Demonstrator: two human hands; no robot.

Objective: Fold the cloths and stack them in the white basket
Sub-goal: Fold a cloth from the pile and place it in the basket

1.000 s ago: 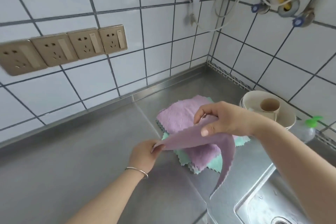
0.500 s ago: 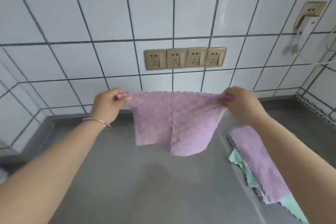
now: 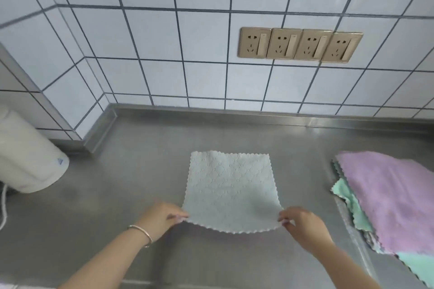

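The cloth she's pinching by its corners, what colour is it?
Pale grey-green cloth, scalloped edges, seen in the head view.

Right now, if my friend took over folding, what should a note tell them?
Left hand pinches the near left corner of the pale grey-green cloth; right hand pinches the near right corner. The cloth lies spread flat on the steel counter, near edge slightly lifted, not yet folded. The pile of unfolded cloths, purple on top and mint beneath, sits to the right. The white basket is not in view.
Left to do: fold this cloth, fold the pile, stack all in the basket.
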